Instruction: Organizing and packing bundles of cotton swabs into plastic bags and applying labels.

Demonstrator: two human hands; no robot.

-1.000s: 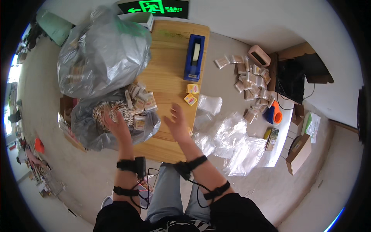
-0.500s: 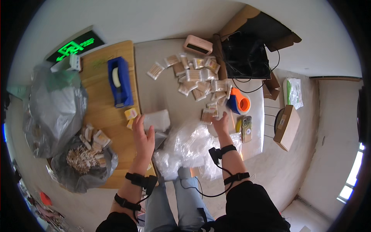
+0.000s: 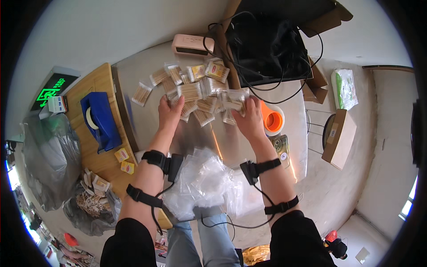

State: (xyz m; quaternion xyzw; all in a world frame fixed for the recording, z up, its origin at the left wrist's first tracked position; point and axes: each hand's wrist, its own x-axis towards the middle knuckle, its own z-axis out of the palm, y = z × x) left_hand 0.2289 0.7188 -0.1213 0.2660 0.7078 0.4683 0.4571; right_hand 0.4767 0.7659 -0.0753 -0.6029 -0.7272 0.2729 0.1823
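Observation:
A loose pile of clear packs of cotton swabs [image 3: 190, 91] lies on the grey tabletop [image 3: 142, 116], a few with yellow-and-red labels. At the pile's left edge is my left hand [image 3: 169, 115], its fingers bent and its thumb apart from them, touching the nearest packs. My right hand [image 3: 250, 121] is at the right edge, with the end of a swab pack [image 3: 234, 99] between thumb and fingers. Part of that grip is hidden. Between my forearms, near the front edge, is a heap of clear plastic bags [image 3: 202, 175].
An orange-and-white tape dispenser [image 3: 272, 119] and a phone [image 3: 281, 149] lie at the right. Behind the pile stand a pink box-shaped device [image 3: 192, 44] and an open carton [image 3: 267, 49] with black cables. A blue tape dispenser [image 3: 101, 122] and bagged loose swabs [image 3: 91, 202] are leftward.
My hands have moved forward from near the plastic bags to the two sides of the pile. The stray packs near my right hand are now up against the pile. The view has shifted.

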